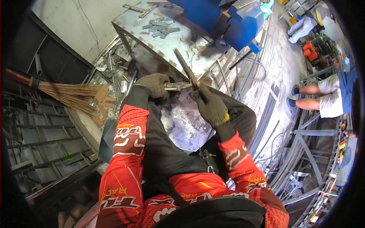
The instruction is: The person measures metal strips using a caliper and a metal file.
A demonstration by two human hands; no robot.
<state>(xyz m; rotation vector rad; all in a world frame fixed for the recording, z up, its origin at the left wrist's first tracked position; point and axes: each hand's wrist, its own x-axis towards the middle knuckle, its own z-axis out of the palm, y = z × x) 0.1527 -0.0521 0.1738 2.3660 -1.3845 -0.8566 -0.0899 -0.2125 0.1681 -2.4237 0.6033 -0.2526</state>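
My left hand [154, 85], in a knitted work glove, is closed round a short silver metal piece [177, 86] with lengthwise ridges, which sticks out to the right between my knees. My right hand [213, 106], also gloved, grips the handle of a long flat file [184, 65]. The blade slants up and left, toward the edge of the metal worktable [197, 57]. The right end of the silver piece lies close beside the file's handle end. Most of the left fingers are hidden behind the glove's back.
Several small cut metal plates [161, 27] lie on the worktable near a blue machine [243, 26]. A straw broom [68, 93] and metal scraps are at left. Long metal bars [266, 110] run along the floor at right, with a person [330, 95] beyond them.
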